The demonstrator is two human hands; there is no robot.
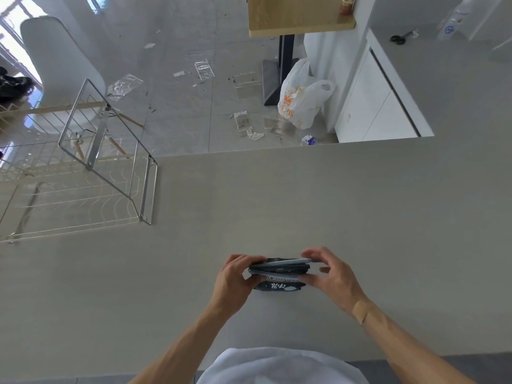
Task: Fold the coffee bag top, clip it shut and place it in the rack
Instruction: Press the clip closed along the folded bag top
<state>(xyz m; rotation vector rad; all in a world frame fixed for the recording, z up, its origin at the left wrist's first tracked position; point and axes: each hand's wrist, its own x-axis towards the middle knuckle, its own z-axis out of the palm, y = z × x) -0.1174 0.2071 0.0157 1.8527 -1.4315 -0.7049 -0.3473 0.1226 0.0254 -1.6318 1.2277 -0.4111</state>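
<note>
The coffee bag [279,286] is black with white writing. It sits on the desk [304,203] right in front of me, between my two hands. Its top is folded down, and its long side runs from left to right. A long grey clip [279,264] lies along the folded top, the same way. I cannot tell if the clip is snapped shut yet.

My left hand [235,275] pinches the left end of the bag and clip. My right hand [329,275] pinches the right end, with the fingers curled over the top. Both hands are just as near to the bag.

The rack [83,195] is made of wire. It stands far off to my left, at the back edge of the desk. I see nothing in it. I think my left hand has the shorter way to carry the bag there.

Past the desk, on the floor, a white plastic bag [302,98] looks full.
</note>
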